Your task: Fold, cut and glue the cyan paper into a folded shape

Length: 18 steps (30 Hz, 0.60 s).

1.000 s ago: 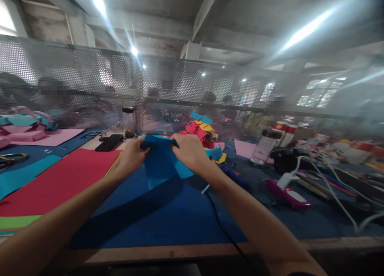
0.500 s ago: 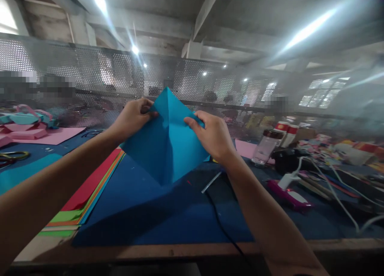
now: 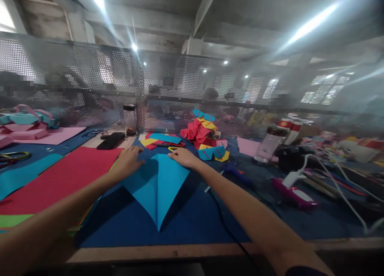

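A sheet of blue paper [image 3: 159, 188], creased down its middle, tilts above the dark blue tabletop with its lower corner toward me. My right hand [image 3: 184, 159] pinches its far edge, just right of the crease. At the upper left of the sheet is my left hand [image 3: 127, 162], thumb and fingers apart; whether it touches the paper is hard to see. Beneath my left forearm lies a stack of coloured paper with a red sheet [image 3: 75, 168] on top.
Behind the sheet stand folded red, yellow and blue paper pieces [image 3: 205, 132]. A black phone [image 3: 111, 141] and a jar [image 3: 129, 120] are at back left, scissors [image 3: 15, 157] far left. On the right are a bottle [image 3: 268, 146], a pink device [image 3: 295, 194] and cables.
The blue paper has come down from its raised position, its lower corner now nearer me. Both hands lowered, and my left fingers spread. The pieces behind have come into view.
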Tool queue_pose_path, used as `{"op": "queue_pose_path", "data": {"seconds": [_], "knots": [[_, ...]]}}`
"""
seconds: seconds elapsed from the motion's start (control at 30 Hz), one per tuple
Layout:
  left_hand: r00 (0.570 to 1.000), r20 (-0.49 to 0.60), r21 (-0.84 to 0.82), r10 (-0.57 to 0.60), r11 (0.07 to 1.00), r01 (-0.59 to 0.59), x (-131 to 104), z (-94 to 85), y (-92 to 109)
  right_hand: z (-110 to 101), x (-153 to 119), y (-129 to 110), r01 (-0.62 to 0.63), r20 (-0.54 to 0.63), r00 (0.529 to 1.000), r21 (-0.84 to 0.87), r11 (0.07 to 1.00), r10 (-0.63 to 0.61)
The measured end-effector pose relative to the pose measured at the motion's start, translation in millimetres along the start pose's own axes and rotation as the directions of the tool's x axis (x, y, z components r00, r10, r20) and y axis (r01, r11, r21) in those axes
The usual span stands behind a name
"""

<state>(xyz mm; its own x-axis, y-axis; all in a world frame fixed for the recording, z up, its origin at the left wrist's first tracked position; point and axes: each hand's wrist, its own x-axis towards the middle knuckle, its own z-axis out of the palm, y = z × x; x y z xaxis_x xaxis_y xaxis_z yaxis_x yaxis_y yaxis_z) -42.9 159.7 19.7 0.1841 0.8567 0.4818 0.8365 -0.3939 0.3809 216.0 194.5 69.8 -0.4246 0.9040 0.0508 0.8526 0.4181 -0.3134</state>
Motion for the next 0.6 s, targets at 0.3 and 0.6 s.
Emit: {"op": "queue_pose_path", "data": {"seconds": [0.3,0.6], "knots": [[0.965,0.204,0.093,0.164,0.978,-0.186,-18,22.6,17,18,3,11,-0.141,0.012,0.990,-0.107,0.984,0.143],[0.954,0.262,0.135,0.146,0.973,-0.186,-9,35.6,14,34,10,7,-0.154,-0.043,0.987,-0.050,0.987,0.152]]}}
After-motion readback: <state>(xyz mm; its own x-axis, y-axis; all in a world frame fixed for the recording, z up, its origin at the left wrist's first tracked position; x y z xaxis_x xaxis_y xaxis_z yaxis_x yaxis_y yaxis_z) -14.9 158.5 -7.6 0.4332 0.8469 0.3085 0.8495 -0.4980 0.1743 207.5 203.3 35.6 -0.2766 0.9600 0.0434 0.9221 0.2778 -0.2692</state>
